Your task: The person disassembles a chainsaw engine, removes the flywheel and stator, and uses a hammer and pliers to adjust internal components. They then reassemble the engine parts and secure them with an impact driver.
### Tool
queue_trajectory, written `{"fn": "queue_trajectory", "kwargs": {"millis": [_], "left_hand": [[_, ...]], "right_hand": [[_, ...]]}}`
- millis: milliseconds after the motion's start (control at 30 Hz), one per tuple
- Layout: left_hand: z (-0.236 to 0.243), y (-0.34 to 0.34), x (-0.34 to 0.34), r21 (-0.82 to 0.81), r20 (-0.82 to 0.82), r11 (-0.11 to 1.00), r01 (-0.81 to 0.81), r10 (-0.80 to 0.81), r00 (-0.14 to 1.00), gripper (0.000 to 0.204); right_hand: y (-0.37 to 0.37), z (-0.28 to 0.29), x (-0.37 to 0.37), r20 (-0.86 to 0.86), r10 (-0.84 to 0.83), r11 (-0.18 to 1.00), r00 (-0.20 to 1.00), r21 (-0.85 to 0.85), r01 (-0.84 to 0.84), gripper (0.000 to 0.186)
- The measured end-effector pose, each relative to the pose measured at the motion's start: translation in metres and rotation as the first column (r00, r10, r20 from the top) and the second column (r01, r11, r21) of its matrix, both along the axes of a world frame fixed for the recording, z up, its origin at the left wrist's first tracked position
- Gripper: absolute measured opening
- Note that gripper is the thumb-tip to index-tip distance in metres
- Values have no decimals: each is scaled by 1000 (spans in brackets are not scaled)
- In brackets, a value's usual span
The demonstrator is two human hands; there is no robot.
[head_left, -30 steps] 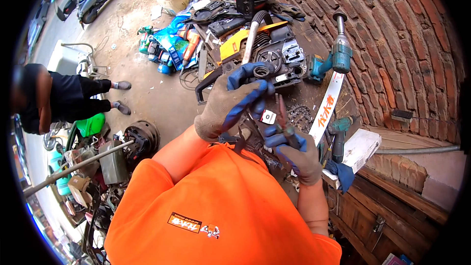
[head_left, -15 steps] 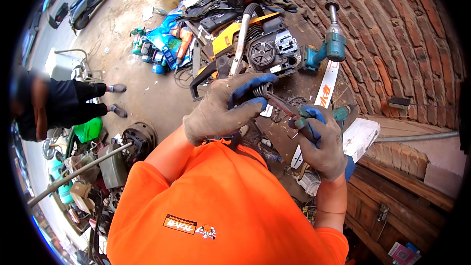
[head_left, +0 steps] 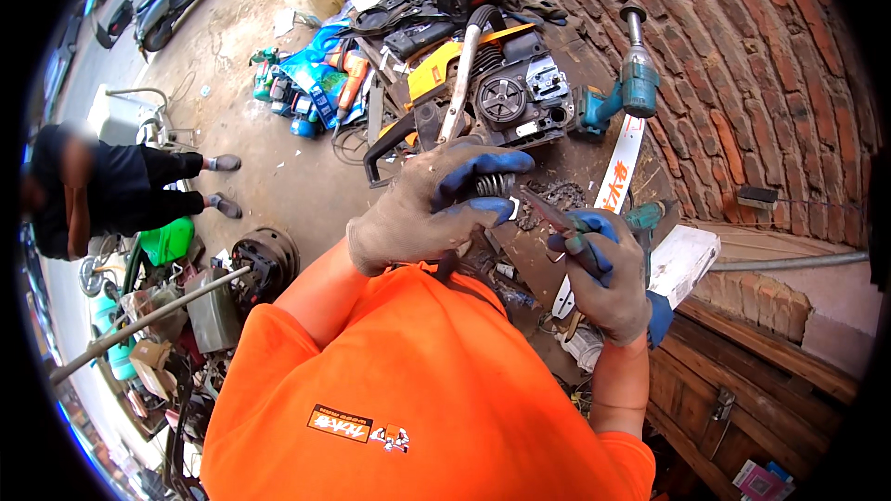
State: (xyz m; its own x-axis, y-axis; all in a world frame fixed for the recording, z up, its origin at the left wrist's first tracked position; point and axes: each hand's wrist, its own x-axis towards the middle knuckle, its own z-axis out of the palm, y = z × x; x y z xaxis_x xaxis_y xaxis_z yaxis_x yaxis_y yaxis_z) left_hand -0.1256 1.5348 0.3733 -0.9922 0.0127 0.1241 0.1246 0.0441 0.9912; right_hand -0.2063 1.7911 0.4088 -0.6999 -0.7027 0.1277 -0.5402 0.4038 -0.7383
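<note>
My left hand (head_left: 432,204), in a grey glove with blue fingertips, pinches a small dark coil spring (head_left: 495,185) between thumb and fingers. To its right, my right hand (head_left: 605,274), gloved the same way, is closed round a pair of pliers (head_left: 551,212). Their narrow, rusty jaws point at the spring, with a small gap between. Most of the pliers' handles are hidden in my palm. Beyond my hands lies a partly dismantled chainsaw (head_left: 506,97) with a yellow-orange housing and a pale bar handle.
A teal cordless impact wrench (head_left: 636,83) stands right of the chainsaw, by a white guide bar (head_left: 620,167). An orange heat gun-like tool (head_left: 353,83) lies far left of it. A brick wall (head_left: 733,83) bounds the right. A person (head_left: 121,186) stands at left.
The pliers' jaws have come away from the spring, my right hand shifting slightly down. The spring now sits more sideways between my left fingers, which have spread a little.
</note>
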Motion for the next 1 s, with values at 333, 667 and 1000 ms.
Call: {"fn": "queue_trajectory", "kwargs": {"millis": [333,667,1000], "left_hand": [[8,-7,2,368,209,910,189,-279,937,43],[18,-10,-4,119,283,945,305,-327,902,38],[21,-16,-17,-136,268,875,465,-419,867,33]], "right_hand": [[12,33,-30,-507,262,928,821,365,-72,39],[3,49,-37,-502,385,893,774,414,-176,38],[-1,65,-37,-497,446,848,744,500,-175,27]]}}
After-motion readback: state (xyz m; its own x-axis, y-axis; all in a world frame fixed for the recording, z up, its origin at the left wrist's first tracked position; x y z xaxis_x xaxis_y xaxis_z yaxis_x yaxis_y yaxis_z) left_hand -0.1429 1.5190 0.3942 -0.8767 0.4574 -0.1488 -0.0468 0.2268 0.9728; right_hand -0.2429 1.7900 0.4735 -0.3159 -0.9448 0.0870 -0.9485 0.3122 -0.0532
